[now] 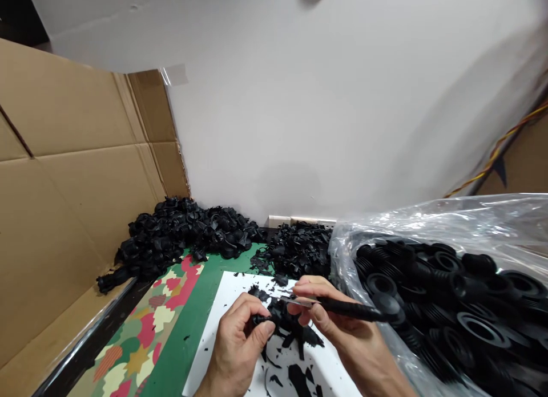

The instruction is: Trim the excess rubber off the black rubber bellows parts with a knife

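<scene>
My left hand (240,345) is closed around a small black rubber piece (258,319), with the thumb and fingers pinching it; most of it is hidden in the grip. In my right hand (338,325) is a knife (349,309) with a black handle, its thin blade pointing left toward the piece. The blade tip is close to my left fingertips; I cannot tell whether it touches the rubber. Below both hands lies a white board (214,340) strewn with black rubber scraps (299,380).
A clear plastic bag (346,243) of ribbed black rubber parts (445,271) stands at the right. Behind the board are a heap of black rubber parts (188,231) and a pile of shreds (299,246). Cardboard (77,186) walls the left side, and a white wall (299,100) the back.
</scene>
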A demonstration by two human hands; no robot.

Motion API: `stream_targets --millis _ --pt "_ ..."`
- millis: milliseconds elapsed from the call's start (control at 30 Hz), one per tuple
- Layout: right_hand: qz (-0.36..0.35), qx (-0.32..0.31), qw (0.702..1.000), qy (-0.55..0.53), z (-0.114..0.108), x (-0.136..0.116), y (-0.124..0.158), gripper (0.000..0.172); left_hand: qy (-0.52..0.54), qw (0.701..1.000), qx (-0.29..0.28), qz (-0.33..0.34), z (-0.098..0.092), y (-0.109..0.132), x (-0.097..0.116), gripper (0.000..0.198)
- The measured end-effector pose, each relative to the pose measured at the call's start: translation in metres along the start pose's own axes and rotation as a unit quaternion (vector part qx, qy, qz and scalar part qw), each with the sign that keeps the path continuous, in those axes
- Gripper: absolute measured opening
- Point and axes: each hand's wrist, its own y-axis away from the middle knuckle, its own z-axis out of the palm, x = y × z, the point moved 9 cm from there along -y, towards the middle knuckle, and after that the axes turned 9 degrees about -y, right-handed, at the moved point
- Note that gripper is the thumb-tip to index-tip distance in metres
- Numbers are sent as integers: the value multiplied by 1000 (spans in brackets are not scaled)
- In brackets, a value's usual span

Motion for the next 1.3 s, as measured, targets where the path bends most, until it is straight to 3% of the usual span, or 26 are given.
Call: stream_targets --millis 133,333,533,867,967,1100,1167,1200,1300 --pt "0 2 1000 27 3 5 3 29 -14 1000 -4 14 0 0 6 4" --pt "-81 5 985 155 8 -6 5 22 -19 1000 1 18 -1 0 9 5" --pt "-130 14 975 177 17 -13 9 16 -16 1000 6 21 -1 0 10 6" --pt "-102 4 977 190 15 -9 7 20 -21 999 -7 32 -1 -1 11 6" --pt "-159 -25 955 248 27 -15 11 15 -15 1000 -11 23 1 -1 10 5" --pt "-293 -53 882 365 38 -25 19 18 41 998 -46 -9 12 3 5 5" --pt "-337 -8 850 404 26 -32 19 21 77 995 -65 -12 17 4 5 4" --pt "-333 36 849 408 14 -35 16 19 89 994 -68 -12 19 5 5 3" --pt "-266 153 887 346 -25 -36 7 10 103 993 -58 -28 17 4 -1 3"
